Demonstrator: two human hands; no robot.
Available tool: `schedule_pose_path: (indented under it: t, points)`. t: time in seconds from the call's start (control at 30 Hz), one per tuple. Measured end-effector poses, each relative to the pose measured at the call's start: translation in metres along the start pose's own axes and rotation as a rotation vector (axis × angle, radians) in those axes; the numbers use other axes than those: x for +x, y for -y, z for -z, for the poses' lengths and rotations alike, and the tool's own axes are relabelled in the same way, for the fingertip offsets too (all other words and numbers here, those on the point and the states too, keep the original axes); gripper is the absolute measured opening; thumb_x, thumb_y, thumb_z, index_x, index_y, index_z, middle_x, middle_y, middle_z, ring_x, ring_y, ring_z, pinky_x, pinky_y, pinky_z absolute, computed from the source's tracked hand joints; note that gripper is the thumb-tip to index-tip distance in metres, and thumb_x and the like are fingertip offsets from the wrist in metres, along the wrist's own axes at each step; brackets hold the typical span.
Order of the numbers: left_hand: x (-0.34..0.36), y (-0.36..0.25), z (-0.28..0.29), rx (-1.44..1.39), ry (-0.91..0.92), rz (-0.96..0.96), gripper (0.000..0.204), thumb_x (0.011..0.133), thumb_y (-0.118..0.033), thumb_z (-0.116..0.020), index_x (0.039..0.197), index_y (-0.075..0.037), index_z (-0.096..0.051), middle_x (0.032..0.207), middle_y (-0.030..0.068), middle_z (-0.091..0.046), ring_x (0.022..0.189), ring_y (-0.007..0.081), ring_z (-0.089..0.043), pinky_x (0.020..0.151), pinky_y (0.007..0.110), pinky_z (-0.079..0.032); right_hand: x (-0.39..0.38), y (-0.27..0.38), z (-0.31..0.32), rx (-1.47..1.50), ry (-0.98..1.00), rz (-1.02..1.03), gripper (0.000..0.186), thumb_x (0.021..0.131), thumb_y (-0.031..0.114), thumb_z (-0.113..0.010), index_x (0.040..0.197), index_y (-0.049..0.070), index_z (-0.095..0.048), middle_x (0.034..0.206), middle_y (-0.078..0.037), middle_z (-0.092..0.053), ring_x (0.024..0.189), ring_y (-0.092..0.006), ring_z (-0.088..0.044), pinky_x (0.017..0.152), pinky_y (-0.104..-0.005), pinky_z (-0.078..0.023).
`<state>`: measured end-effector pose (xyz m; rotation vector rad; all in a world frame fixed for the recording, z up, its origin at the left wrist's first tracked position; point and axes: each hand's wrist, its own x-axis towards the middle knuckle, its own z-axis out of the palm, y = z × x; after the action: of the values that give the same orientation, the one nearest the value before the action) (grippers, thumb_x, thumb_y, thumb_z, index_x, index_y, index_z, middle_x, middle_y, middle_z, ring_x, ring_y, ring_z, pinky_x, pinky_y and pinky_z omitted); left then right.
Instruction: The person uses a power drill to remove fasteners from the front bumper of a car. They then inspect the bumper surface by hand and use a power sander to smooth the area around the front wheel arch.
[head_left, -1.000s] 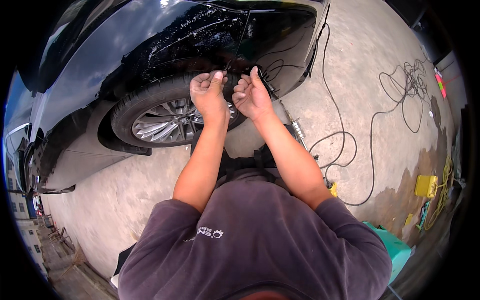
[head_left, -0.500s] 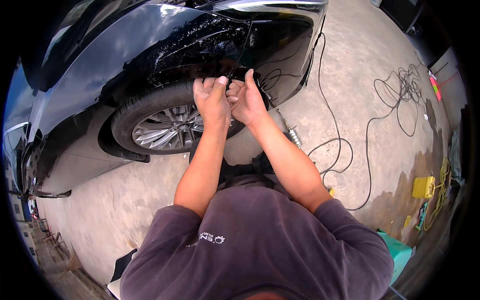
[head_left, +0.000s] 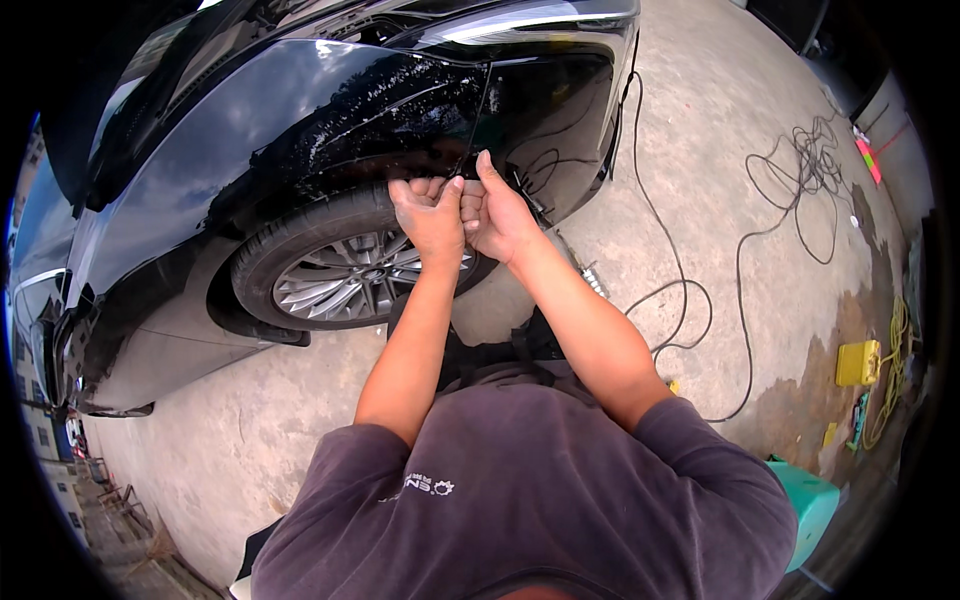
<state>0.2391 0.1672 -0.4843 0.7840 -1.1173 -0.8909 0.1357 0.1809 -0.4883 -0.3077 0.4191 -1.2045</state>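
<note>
A black car's front fender (head_left: 250, 120) meets its front bumper (head_left: 550, 100) at a thin upright seam above the wheel arch. Pale scuffs or specks mark the fender beside the seam. At the arch's lip, just left of the seam, my left hand (head_left: 432, 225) has its fingers curled and its thumb raised. Right beside it, my right hand (head_left: 498, 220) is closed round the bumper's lower edge, its thumb up against the panel. The hands nearly touch. Parts of the fingers are hidden behind the panel edges. Below them is the front tyre (head_left: 255, 265) with its silver rim (head_left: 345, 285).
A black cable (head_left: 738, 300) winds over the concrete floor to a tangled heap (head_left: 815, 165) at the far right. A metal tool (head_left: 594, 282) lies by my right forearm. Farther right are a yellow box (head_left: 858, 363), a yellow hose (head_left: 893, 385) and a green container (head_left: 808, 505).
The car and both hands sit slightly lower in the picture as the view shifts. My hands stay at the panel edges, my left fingers lying a little more sideways along the arch.
</note>
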Motion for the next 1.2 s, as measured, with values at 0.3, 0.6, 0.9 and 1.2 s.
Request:
schedule_pose_path:
  t: [0.3,0.6,0.9,1.2]
  points:
    - [0.002,0.007,-0.004,-0.105,-0.044,-0.016,0.066,0.084,0.018,-0.071,0.138,0.003,-0.037,0.102,0.0120,-0.062,0.093,0.0166,-0.062,0.085,0.028,-0.053,-0.017,0.092,-0.055,-0.674,-0.414,0.402,0.046,0.101,0.048,-0.071,0.075,0.016,-0.052,0.064,0.008,-0.040,0.051,-0.0079,-0.042,0.047,-0.0256,-0.038]
    - [0.000,0.009,-0.001,-0.062,-0.088,0.080,0.056,0.084,0.016,-0.075,0.125,0.001,-0.041,0.093,0.0095,-0.062,0.087,0.0151,-0.062,0.083,0.026,-0.052,0.006,0.119,-0.064,-0.932,-0.548,0.611,0.044,0.091,0.037,-0.085,0.067,0.007,-0.062,0.061,-0.001,-0.054,0.051,-0.0108,-0.049,0.047,-0.0280,-0.040]
    - [0.000,0.022,-0.002,-0.029,-0.105,0.047,0.052,0.084,0.013,-0.078,0.121,0.001,-0.044,0.093,0.0092,-0.063,0.089,0.0141,-0.063,0.086,0.027,-0.053,0.005,0.132,-0.063,-1.003,-0.460,0.595,0.041,0.087,0.032,-0.089,0.071,0.003,-0.065,0.060,-0.002,-0.057,0.051,-0.0113,-0.050,0.048,-0.0275,-0.041]
    - [0.003,0.023,0.004,-0.052,-0.056,0.053,0.047,0.085,0.011,-0.079,0.115,0.001,-0.044,0.090,0.0088,-0.066,0.088,0.0140,-0.066,0.082,0.026,-0.054,-0.001,0.062,-0.030,-0.960,-0.489,0.527,0.039,0.090,0.032,-0.087,0.073,0.004,-0.066,0.061,-0.002,-0.059,0.049,-0.0113,-0.052,0.047,-0.0261,-0.041]
